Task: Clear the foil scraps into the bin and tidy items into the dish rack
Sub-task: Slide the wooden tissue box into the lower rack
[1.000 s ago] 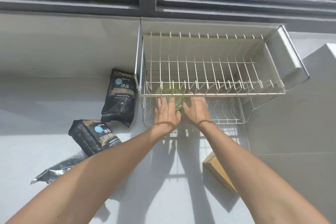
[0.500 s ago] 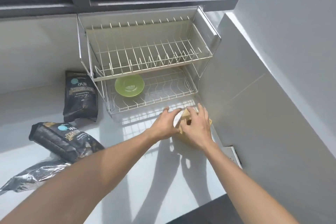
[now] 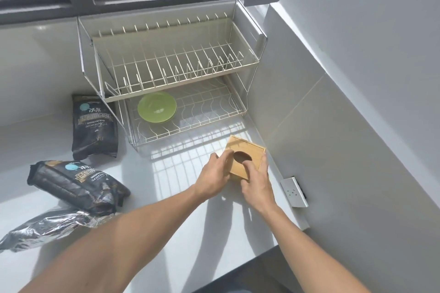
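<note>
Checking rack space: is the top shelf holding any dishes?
No, the top shelf is bare; the green plate sits on the lower one.

Both hands gripping wooden box [image 3: 245, 157] (oval hole on top), green plates [image 3: 157, 107] in dish rack [image 3: 171, 64]

You had two hands in view, left [image 3: 215, 175] and right [image 3: 256, 179]. There were two black pouches [image 3: 94, 123] [image 3: 76, 184], one foil scrap [image 3: 47, 226], one wooden box [image 3: 245, 156], one two-tier dish rack [image 3: 171, 71], one green plate stack [image 3: 157, 107], and one wall socket [image 3: 294, 191].
</note>
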